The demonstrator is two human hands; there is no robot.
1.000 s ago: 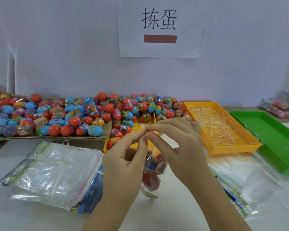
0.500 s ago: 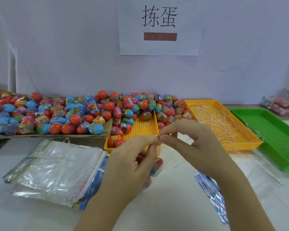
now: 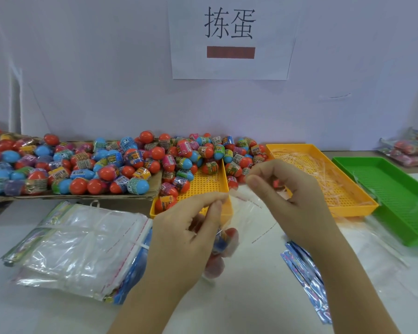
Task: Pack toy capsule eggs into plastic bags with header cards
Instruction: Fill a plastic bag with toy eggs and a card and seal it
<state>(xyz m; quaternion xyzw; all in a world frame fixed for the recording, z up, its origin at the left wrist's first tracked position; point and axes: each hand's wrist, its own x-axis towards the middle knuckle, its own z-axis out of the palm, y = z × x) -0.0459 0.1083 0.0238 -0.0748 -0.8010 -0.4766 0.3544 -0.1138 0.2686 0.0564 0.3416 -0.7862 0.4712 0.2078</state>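
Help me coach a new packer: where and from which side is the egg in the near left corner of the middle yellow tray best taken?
Pinch the egg across its labelled middle, coming from above. It sits tucked into the corner of the yellow tray, so the rim blocks the front and left, and other eggs crowd it behind. Its smooth round ends would likely slip.

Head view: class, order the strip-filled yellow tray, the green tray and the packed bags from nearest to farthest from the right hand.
1. Strip-filled yellow tray, just beside the right hand.
2. Green tray, further right.
3. Packed bags, far right by the wall.
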